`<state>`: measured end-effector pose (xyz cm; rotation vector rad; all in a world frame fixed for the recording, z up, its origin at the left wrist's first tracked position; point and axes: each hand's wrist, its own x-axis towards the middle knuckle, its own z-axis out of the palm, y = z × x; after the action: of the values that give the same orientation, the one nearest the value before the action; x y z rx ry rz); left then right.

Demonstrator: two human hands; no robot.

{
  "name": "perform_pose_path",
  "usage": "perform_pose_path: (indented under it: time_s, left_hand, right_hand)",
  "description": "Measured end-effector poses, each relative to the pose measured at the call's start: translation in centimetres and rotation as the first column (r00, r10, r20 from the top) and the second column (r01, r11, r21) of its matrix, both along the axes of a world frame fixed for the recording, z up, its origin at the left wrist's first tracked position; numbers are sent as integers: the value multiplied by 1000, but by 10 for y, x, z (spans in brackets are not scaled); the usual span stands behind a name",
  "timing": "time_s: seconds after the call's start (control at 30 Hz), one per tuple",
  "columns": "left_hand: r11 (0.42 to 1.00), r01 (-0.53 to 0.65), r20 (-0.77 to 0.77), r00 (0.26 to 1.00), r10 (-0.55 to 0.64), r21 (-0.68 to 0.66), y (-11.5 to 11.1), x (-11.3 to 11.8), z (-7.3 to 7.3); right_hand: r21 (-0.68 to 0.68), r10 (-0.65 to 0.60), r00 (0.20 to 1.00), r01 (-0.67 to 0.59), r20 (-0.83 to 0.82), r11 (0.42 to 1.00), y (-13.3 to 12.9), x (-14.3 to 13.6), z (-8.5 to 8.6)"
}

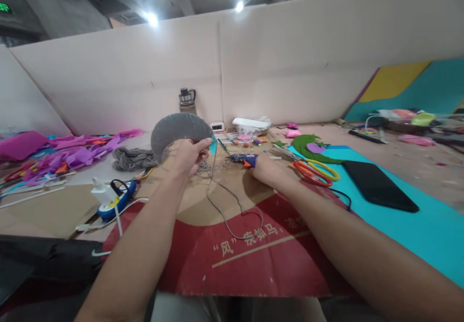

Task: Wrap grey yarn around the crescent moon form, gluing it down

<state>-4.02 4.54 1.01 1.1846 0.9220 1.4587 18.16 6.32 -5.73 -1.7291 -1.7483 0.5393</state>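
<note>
My left hand (191,156) grips the right edge of a round grey disc (179,129), which is tilted up, with a bit of teal at its edge. A grey cord (226,218) hangs from near the disc and loops over the red and brown cardboard (246,273). In my right hand (264,169) is a blue glue gun (243,158), its nozzle pointing left toward the disc; the fingers are wrapped round its handle. A bundle of grey yarn (133,158) lies left of the disc.
Orange-handled scissors (312,173) and a black phone (379,185) lie right, by turquoise sheet (431,230). A blue power strip (116,203) with cables is at left, near purple scraps (81,156). A bottle (187,102) stands behind.
</note>
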Motion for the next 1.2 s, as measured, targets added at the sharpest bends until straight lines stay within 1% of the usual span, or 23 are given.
perform_pose_path:
  time_s: [0.1, 0.2, 0.33, 0.4, 0.47, 0.53, 0.57, 0.6, 0.63, 0.67, 0.83, 0.97, 1.07, 1.2]
  left_hand:
    - [1000, -16, 1, 1000, 16, 12, 0, 0, 0]
    - [998, -67, 9, 998, 67, 21, 4, -2, -2]
    - [990, -143, 19, 989, 143, 10, 11, -8, -7]
    - [984, -176, 27, 984, 176, 3, 13, -10, -9]
    - [981, -194, 33, 981, 193, 2, 14, -11, -9]
    - [978, -208, 36, 977, 208, -1, 15, -11, -9]
    - [977, -213, 37, 976, 213, -4, 15, -10, -8]
    - [976, -217, 36, 975, 217, -6, 15, -10, -8]
    - [976, -220, 35, 975, 220, -9, 15, -10, -8]
    - [975, -221, 35, 975, 222, -10, 16, -9, -8]
    - [976, -218, 39, 975, 219, -12, 15, -8, -7]
    - [977, -213, 53, 976, 214, -13, 13, -7, -4]
    - [978, -209, 57, 976, 210, -10, 13, -6, -3]
    - [980, -201, 54, 978, 201, 1, 13, -6, -4]
  right_hand:
    - [-62, -21, 995, 14, -100, 998, 6, 5, 2]
    - [-92, -35, 969, 13, -244, 996, 10, 9, 9]
    - [-63, -8, 880, -25, -475, 998, 3, 3, 25]
    - [-7, 44, 819, -58, -572, 998, -6, -4, 36]
    - [79, 137, 737, -113, -662, 990, -18, -10, 47]
    - [216, 296, 574, -205, -764, 955, -29, -14, 56]
    - [261, 348, 524, -233, -777, 937, -33, -15, 58]
    - [296, 388, 492, -257, -779, 920, -35, -15, 60]
    - [314, 413, 492, -274, -766, 909, -37, -15, 60]
    - [325, 428, 510, -282, -746, 903, -37, -15, 59]
    - [344, 456, 657, -303, -600, 889, -33, -15, 53]
    - [357, 445, 749, -293, -490, 887, -33, -15, 54]
    - [352, 427, 785, -284, -448, 892, -36, -15, 54]
    - [357, 414, 807, -272, -421, 893, -36, -15, 52]
